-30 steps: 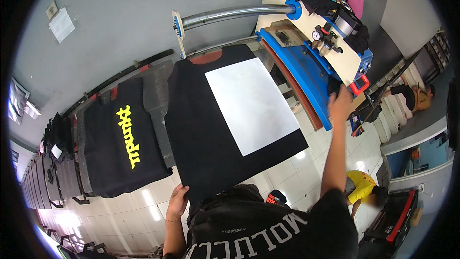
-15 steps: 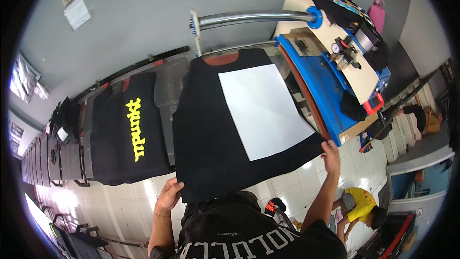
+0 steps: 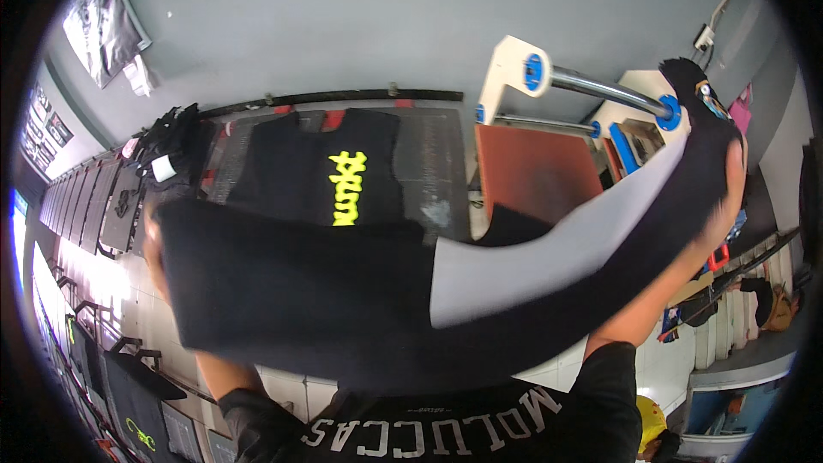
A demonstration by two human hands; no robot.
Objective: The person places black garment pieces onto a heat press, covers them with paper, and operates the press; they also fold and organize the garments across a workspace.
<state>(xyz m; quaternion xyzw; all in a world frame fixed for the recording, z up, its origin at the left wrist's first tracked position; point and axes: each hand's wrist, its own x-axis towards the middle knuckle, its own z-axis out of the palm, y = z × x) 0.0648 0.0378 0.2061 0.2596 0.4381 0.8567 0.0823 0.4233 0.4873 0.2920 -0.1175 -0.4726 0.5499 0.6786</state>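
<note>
Left hand (image 3: 153,244) and right hand (image 3: 733,173) clamp the black fabric garment (image 3: 296,291) mid-frame; tilting could shed its white rectangular sheet (image 3: 536,273).

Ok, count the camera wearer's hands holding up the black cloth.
2: the left hand at the left end of the black cloth, and the right hand at its right end. Both are blurred, their fingers partly hidden or unclear.

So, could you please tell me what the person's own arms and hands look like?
The left sleeve and right sleeve are short and black, part of a black top with pale lettering across it. The left hand and right hand show no gloves, though both are blurred; the left wrist is hidden.
</note>
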